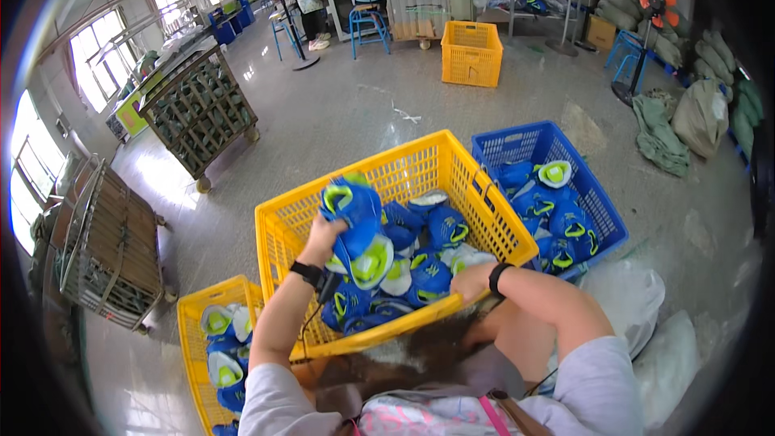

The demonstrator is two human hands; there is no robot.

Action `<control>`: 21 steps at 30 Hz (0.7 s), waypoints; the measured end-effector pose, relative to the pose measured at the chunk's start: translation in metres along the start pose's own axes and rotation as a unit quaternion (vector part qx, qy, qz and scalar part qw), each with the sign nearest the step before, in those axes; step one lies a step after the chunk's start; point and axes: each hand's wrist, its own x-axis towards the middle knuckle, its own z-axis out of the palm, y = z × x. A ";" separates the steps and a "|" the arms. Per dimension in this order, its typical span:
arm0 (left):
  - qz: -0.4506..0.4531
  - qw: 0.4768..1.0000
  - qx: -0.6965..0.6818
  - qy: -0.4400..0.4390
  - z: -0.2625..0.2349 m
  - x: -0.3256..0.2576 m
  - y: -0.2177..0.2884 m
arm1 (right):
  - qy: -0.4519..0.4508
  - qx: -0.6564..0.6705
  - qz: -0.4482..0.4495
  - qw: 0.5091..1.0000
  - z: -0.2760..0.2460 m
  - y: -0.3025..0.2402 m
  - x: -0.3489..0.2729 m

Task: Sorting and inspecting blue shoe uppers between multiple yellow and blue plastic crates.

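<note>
Raised over the large yellow crate point(355, 165), my left hand point(324, 236) is closed on blue shoe uppers point(355, 208) with lime-green trim. A pale lining with green shows on the lower part of the bunch. My right hand point(470, 281) is at the crate's near rim, its fingers curled over the edge and partly hidden. Beside that hand, inside the crate, lies a whitish piece point(464, 257). Many more blue shoe uppers point(429, 278) lie heaped in the crate below both hands.
A blue crate point(601, 202) of similar uppers stands at the right, a smaller yellow crate point(190, 331) at the lower left. White plastic bags point(622, 295) lie to the right. Wheeled carts point(202, 113) stand left. Farther off are another yellow crate point(471, 56), fans and a person.
</note>
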 end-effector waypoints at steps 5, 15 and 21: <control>-0.011 0.992 -0.120 -0.029 0.033 -0.069 0.080 | 0.069 -0.105 0.096 0.987 0.005 -0.017 -0.004; -0.060 0.989 -0.124 -0.060 0.024 -0.198 0.084 | 0.452 0.003 -0.094 0.887 0.017 -0.056 -0.012; -0.051 0.984 -0.160 -0.052 0.007 -0.237 0.063 | 0.343 0.635 -0.167 0.672 -0.036 -0.144 -0.059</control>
